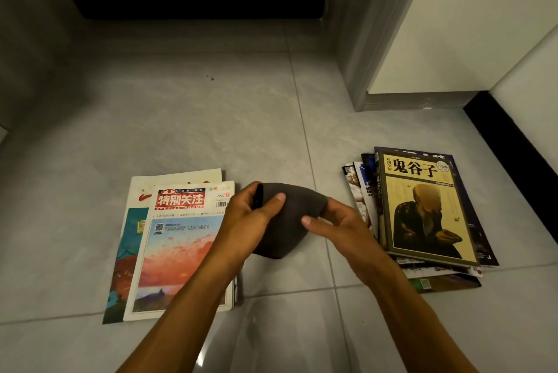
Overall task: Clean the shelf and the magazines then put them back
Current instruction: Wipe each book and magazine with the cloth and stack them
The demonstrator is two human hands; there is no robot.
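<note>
I'm holding a dark grey soft cloth (280, 221) between both hands, just above the pale grey glossy tile floor (211, 119). My left hand (250, 215) is pinching its upper left edge, thumb on top; my right hand (335, 221) is pinching the right side, thumb pressing into the fabric. So both grips are closed on the cloth, neither one free.

The cloth looks light & floppy, sagging to a rounded point at the bottom, prob. folded over. No stiffness, so it'd bunch easily into a pad for wiping.

Magazines are in 2 piles on the floor. On my left, a thin glossy magazine w/ red title block and orange sky picture (181, 245) is lying on top of another flat white-and-teal magazine (133, 221); my left forearm is crossing over its right edge. On my right, well apart from the first pile, a fanned stack topped by a beige-covered book w/ a dark seated figure (422, 206).

Judging by looks: covers are slick, pages thin & bendy, light each. Best taken by the spine edge or flat under the whole cover; wiping hard could crease corners. The fanned stack could slide if lifted as one.

Shelf itself isn't clearly in view.
</note>
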